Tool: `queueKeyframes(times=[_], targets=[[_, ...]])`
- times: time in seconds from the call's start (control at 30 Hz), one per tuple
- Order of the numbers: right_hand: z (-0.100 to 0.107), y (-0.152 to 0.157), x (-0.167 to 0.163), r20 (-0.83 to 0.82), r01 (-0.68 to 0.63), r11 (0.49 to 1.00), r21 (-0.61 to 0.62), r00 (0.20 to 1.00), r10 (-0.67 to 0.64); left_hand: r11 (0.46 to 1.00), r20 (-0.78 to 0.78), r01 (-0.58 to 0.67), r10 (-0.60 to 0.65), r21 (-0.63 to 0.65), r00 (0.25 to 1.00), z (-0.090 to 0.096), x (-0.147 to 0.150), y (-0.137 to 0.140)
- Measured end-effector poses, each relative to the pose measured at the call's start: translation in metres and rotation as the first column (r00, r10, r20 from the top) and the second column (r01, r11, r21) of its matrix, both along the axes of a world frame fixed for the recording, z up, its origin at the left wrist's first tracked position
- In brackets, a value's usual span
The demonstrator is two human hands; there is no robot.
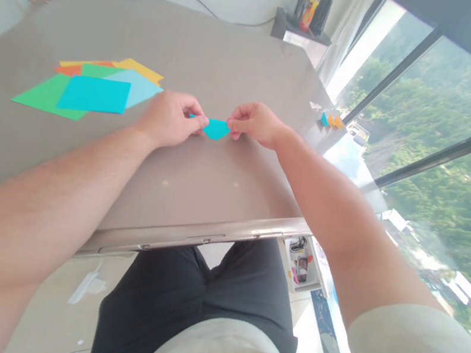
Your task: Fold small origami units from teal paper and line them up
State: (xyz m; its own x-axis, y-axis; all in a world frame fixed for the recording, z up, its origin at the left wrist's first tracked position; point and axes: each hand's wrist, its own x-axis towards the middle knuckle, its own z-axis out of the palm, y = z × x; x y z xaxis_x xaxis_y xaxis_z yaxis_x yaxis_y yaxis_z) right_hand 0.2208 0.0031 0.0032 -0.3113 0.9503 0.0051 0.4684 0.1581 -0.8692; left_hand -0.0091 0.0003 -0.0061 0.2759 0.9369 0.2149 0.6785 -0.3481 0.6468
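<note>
A small piece of folded blue paper is stretched between my two hands, just above or on the table. Its upper edge is straight and its lower side narrows downward. My left hand pinches the left end between thumb and fingers, hiding part of it. On the other side, my right hand pinches the right end the same way. Left of my left hand lies a fanned pile of coloured sheets, with a blue sheet on top of a green sheet, a pale blue sheet and yellow and orange ones.
The brown table has its metal front edge at my lap. Several small folded paper pieces, blue and orange, stand at its right edge by the window. Bottles stand on a cabinet behind. Below right is an open white box.
</note>
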Motion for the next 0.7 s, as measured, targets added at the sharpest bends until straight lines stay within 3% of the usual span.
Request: queueKeyframes(times=[0.07, 0.4, 0.7], targets=[[0.000, -0.001, -0.001, 0.023, -0.024, 1.000, 0.017, 0.999, 0.024, 1.000, -0.048, 0.007, -0.006, 0.022, 0.999, 0.000, -0.001, -0.001], [-0.014, 0.000, -0.001, 0.028, 0.040, 0.995, 0.095, 0.999, -0.043, 0.999, 0.122, -0.033, 0.034, -0.009, 0.992, 0.004, 0.003, -0.004], [-0.004, -0.001, -0.004, 0.084, 0.088, 0.988, 0.129, 0.991, -0.100, 0.998, 0.340, -0.032, 0.048, -0.054, 0.939, -0.007, 0.001, 0.011]])
